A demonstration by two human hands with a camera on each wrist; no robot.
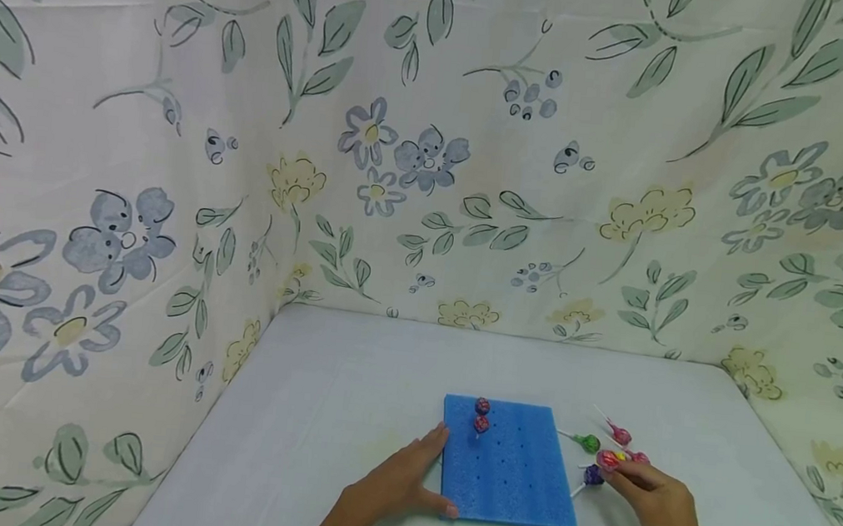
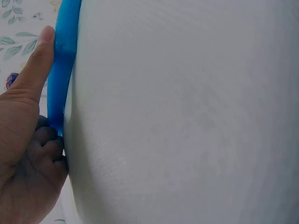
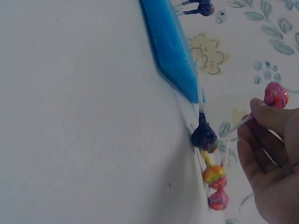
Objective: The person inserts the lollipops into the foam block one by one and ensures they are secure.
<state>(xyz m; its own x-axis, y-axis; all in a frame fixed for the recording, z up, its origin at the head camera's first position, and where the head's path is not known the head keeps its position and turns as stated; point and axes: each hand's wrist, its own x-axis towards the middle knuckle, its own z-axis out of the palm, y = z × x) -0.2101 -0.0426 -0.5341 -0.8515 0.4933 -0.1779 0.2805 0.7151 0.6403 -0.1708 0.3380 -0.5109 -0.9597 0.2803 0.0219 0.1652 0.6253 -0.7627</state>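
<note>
The right hand [image 1: 659,509] pinches a red-pink lollipop [image 1: 608,460] by its stick, the candy head just beside the thumb, over loose lollipops [image 1: 586,444] lying between the blue foam board's [image 1: 537,490] right edge and the table's right edge. The left hand [image 1: 390,490], thumb and fingers spread, rests against the board's near left corner; two planted lollipops [image 1: 481,424] stand near its far left corner. Floral cloth [image 1: 422,255] rises behind the white table's [image 1: 345,365] far edge.

White tabletop [image 1: 327,397]; pale floral-print cloth [image 1: 423,246] behind and along both sides, crease lines showing.
</note>
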